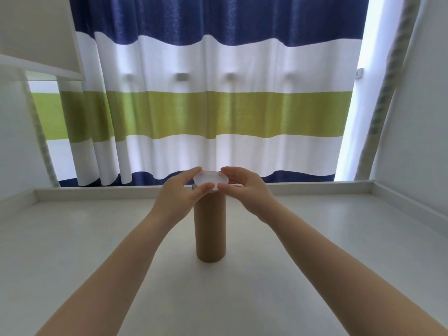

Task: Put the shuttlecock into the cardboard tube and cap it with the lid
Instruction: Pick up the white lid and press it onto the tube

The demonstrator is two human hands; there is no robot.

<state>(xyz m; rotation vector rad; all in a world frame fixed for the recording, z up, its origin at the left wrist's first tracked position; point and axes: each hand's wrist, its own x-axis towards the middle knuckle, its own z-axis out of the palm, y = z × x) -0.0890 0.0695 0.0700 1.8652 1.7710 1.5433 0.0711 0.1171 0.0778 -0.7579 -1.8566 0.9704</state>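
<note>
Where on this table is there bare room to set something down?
The white tabletop is bare left and right of the upright brown cardboard tube, out to the raised edges. It is crowded only at the tube's top, where the left hand and right hand hold the translucent round lid.

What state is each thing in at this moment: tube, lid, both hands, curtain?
Tube: upright on the table, top covered by the lid.
Lid: on the tube's top, held at both edges; whether fully seated, cannot tell.
Left hand: fingers pinching the lid's left edge.
Right hand: fingers pinching the lid's right edge.
Curtain: drawn shut.
Shuttlecock: not visible.
</note>
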